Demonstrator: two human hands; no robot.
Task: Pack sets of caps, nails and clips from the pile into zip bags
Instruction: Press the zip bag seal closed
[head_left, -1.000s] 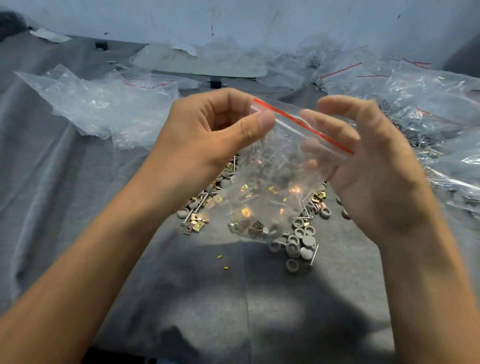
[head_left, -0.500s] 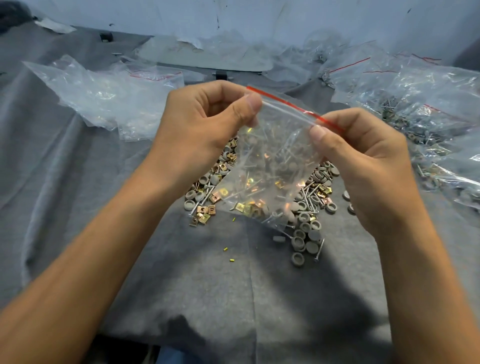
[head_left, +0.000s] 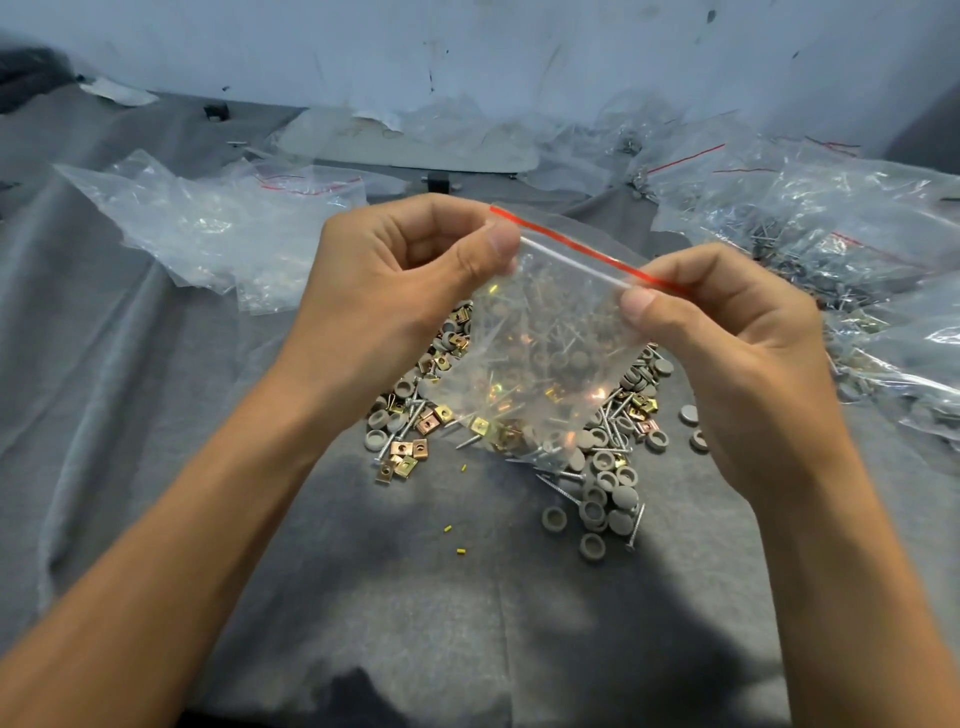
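A clear zip bag (head_left: 550, 353) with a red strip along its top hangs in the air over the pile. My left hand (head_left: 410, 280) pinches the bag's top left corner between thumb and fingers. My right hand (head_left: 727, 353) pinches the top right end of the zip. Brass clips, nails and grey caps lie in the bag's bottom corner. Under it on the grey cloth lies the pile (head_left: 602, 467) of grey round caps, nails and brass square clips.
Empty clear bags (head_left: 218, 228) lie heaped at the left. Filled zip bags (head_left: 831, 234) are stacked at the right and back. A few tiny yellow bits (head_left: 460, 551) lie on the grey cloth (head_left: 467, 623) in front. A pale wall stands behind.
My right hand went from spread fingers behind the bag's mouth to a pinch on the zip's right end. The bag's top now runs straight between both hands.
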